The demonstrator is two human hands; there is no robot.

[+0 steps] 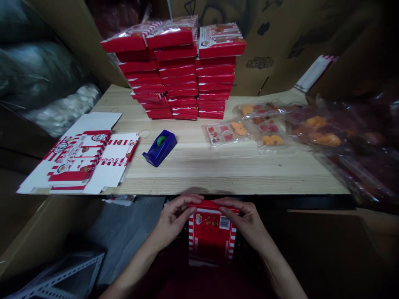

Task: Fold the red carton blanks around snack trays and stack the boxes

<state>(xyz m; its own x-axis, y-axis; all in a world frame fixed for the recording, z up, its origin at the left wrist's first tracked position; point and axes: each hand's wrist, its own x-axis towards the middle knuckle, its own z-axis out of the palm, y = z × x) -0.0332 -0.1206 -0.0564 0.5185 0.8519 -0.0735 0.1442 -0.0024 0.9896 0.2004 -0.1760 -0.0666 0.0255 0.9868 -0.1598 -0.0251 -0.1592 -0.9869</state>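
Note:
A red cardboard box [212, 236] with striped white edges and a barcode is held upright in front of my body, just below the table's front edge. My left hand [179, 214] grips its top left corner, thumb on the printed face and fingers along the top. On the top right corner, my right hand [245, 216] pinches in the same way, its thumb beside the barcode. The box's lower end sits in shadow, and its far side is hidden.
A blue tape dispenser [160, 148] stands on the wooden table [187, 178]. Flat printed cartons [77, 160] lie at left. Stacked red boxes [182, 79] rise at the back. Clear plastic packs with small toy pieces [229, 132] spread to the right.

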